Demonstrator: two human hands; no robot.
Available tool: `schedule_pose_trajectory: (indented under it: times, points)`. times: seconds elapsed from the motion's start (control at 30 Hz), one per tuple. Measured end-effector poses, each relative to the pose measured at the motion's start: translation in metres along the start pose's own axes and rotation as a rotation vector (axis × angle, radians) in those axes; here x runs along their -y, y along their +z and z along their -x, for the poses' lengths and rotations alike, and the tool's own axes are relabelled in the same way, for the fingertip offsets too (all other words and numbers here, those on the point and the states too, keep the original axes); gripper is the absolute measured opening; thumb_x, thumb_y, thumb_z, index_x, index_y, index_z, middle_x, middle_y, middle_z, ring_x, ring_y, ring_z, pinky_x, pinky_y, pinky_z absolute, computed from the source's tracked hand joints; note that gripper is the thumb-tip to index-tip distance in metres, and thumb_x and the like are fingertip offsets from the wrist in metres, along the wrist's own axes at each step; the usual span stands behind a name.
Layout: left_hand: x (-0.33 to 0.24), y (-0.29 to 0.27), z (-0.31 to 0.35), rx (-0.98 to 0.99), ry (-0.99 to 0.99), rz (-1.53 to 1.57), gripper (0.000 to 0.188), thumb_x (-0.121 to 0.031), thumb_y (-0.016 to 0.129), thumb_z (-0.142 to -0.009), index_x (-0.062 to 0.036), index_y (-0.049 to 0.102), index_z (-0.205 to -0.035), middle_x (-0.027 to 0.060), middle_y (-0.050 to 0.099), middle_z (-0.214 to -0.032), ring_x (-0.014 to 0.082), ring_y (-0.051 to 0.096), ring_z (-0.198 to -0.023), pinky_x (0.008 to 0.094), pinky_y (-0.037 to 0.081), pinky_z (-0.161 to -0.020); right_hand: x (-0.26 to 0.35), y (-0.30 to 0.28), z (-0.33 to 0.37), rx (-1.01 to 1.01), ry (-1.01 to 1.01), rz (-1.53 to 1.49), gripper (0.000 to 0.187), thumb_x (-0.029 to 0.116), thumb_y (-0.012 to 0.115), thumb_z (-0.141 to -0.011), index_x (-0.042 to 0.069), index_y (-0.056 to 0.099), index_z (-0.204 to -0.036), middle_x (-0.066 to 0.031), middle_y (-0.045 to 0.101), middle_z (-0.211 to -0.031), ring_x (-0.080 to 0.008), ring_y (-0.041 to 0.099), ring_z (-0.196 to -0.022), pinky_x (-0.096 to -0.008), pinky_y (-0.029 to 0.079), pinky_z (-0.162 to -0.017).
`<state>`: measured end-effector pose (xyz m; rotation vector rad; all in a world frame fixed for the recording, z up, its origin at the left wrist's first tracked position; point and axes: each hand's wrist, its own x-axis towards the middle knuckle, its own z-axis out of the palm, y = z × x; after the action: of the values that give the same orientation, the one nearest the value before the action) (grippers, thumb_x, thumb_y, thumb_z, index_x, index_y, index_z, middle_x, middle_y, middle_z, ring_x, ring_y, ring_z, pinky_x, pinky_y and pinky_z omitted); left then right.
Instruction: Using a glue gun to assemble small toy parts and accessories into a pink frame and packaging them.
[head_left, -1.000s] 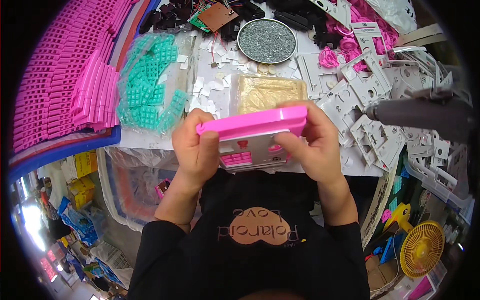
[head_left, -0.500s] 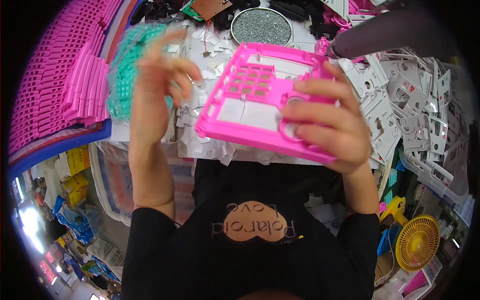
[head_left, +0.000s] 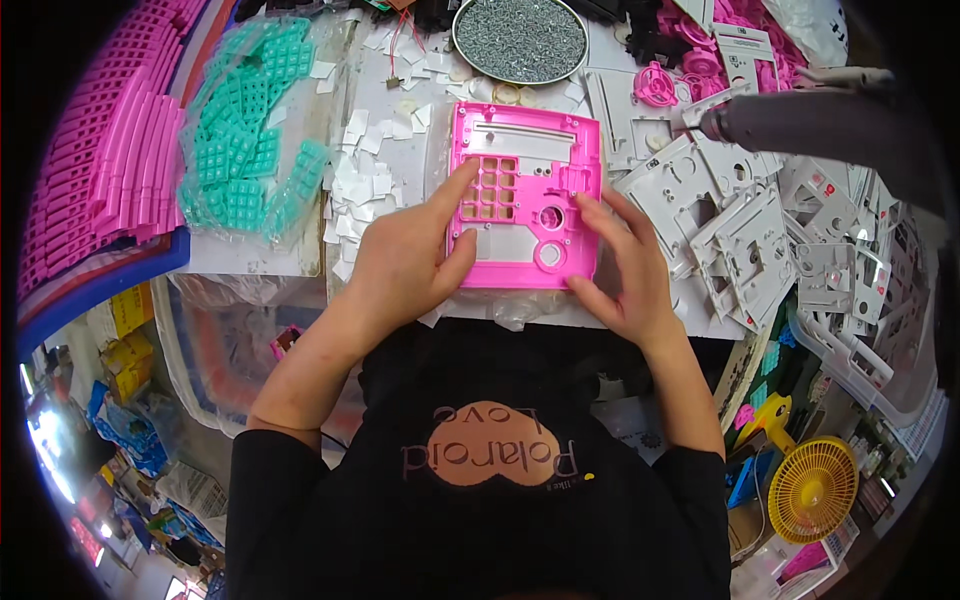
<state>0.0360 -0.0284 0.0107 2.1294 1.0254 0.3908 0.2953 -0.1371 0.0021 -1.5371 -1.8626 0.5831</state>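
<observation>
A pink plastic casing [head_left: 525,272], square with a keypad grid, round openings and white panel areas, lies on the white worktable in front of me. My left hand [head_left: 405,255] grips its left side, index finger on the keypad grid and thumb by the lower left corner. At the right edge, my right hand [head_left: 635,265] holds on with thumb low and fingers higher up. Behind the casing stands a round dish of small metal screws [head_left: 520,40]. A dark tool with a narrow tip [head_left: 800,125] reaches in from the right, apart from my hand.
Green keypads [head_left: 245,130] in a clear bag lie at left, beside stacked pink strips [head_left: 140,160]. White paper bits [head_left: 365,185] litter the table left of the casing. White panels [head_left: 735,240] pile up at right; pink round parts [head_left: 655,85] lie behind. A yellow fan [head_left: 812,490] stands lower right.
The casing has come down from a tilted, raised position in my right hand onto the table. My left hand, formerly raised and free at left, now touches the casing's left side.
</observation>
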Motion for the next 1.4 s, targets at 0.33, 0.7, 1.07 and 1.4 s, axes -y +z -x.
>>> schedule_pose_trajectory:
  times: [0.33,0.7,1.07,1.4]
  points:
    - [-0.015,-0.012,-0.017,-0.073,0.466,-0.316,0.056,-0.027,0.076,-0.083,-0.0116,0.062,-0.135,0.0148,0.062,-0.130,0.0290,0.059,-0.121,0.0469,0.046,-0.098,0.025,-0.003,-0.010,0.102,-0.080,0.369,0.050,0.020,0.080,-0.079,0.000,0.066,-0.122,-0.0159,0.062,-0.137,-0.0388,0.050,-0.135,-0.0462,0.046,-0.107]
    - [-0.008,0.008,-0.019,0.181,0.538,-0.266,0.045,-0.026,0.073,-0.084,-0.0082,0.066,-0.125,0.0097,0.058,-0.141,0.0294,0.049,-0.136,0.0516,0.035,-0.114,-0.030,-0.019,-0.040,-0.245,0.018,0.349,0.036,0.007,0.074,-0.080,0.006,0.068,-0.116,-0.0110,0.069,-0.114,-0.0348,0.060,-0.110,-0.0441,0.051,-0.093]
    - [-0.009,0.009,-0.020,0.154,0.499,-0.217,0.041,-0.022,0.071,-0.086,-0.0079,0.066,-0.124,0.0110,0.060,-0.137,0.0309,0.052,-0.133,0.0517,0.035,-0.112,-0.058,-0.059,-0.094,0.179,0.417,0.918,0.023,0.033,0.074,-0.080,0.011,0.077,-0.087,-0.0136,0.070,-0.089,-0.0360,0.064,-0.094,-0.0480,0.052,-0.082]
    - [-0.012,0.010,-0.022,0.024,0.524,-0.046,0.037,-0.017,0.072,-0.085,-0.0074,0.067,-0.119,0.0122,0.062,-0.131,0.0330,0.055,-0.126,0.0499,0.042,-0.104,-0.051,-0.060,-0.069,-0.179,0.397,0.279,0.024,0.010,0.066,-0.085,0.003,0.075,-0.106,-0.0148,0.071,-0.081,-0.0304,0.066,-0.066,-0.0367,0.052,-0.065]
